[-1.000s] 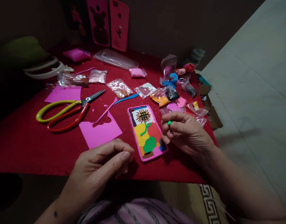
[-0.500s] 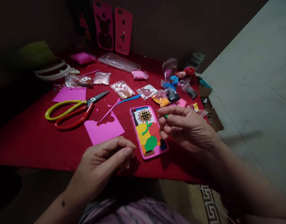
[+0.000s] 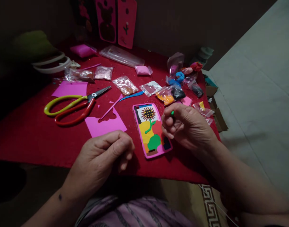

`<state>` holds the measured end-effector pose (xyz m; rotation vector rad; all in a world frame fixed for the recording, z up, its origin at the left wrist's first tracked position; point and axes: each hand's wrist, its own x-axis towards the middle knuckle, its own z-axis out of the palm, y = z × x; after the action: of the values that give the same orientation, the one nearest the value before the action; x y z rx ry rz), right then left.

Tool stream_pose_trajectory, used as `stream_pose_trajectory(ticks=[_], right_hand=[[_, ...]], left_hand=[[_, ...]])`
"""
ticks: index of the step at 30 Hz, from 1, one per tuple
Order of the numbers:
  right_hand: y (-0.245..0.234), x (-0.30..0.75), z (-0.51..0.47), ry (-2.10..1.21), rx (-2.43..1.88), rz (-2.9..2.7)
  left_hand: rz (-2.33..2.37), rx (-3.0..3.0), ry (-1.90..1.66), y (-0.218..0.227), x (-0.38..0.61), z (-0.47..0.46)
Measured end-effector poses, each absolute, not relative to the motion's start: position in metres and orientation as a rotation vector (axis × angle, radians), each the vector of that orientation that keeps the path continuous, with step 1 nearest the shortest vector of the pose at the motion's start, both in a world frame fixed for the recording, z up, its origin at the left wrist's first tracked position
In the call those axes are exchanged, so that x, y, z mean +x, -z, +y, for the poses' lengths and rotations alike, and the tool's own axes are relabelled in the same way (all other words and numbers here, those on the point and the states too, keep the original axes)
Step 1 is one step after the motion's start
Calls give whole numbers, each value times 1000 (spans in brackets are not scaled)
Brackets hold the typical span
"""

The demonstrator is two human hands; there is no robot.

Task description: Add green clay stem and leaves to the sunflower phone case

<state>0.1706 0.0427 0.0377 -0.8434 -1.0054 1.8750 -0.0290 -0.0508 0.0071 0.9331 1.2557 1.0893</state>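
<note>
Pinching a small green clay piece, the right hand hovers just beside the phone case on the red table. Its sunflower picture looks mostly filled already. The left hand rests loosely curled, holding nothing visible.

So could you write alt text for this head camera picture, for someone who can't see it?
A right hand pinches a bit of green clay beside a phone case decorated with a clay sunflower. The left hand rests loosely closed on the red tablecloth, near scissors and pink paper.
</note>
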Motion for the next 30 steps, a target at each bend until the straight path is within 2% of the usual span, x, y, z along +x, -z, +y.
stream_pose_trajectory(ticks=[16, 30], right_hand=[[-29, 174, 41, -1984, -797, -1008], [-26, 178, 43, -2003, -749, -1019]], left_hand=[[1295, 1093, -995, -5, -22, -49], [1354, 1090, -1062, -6, -22, -56]])
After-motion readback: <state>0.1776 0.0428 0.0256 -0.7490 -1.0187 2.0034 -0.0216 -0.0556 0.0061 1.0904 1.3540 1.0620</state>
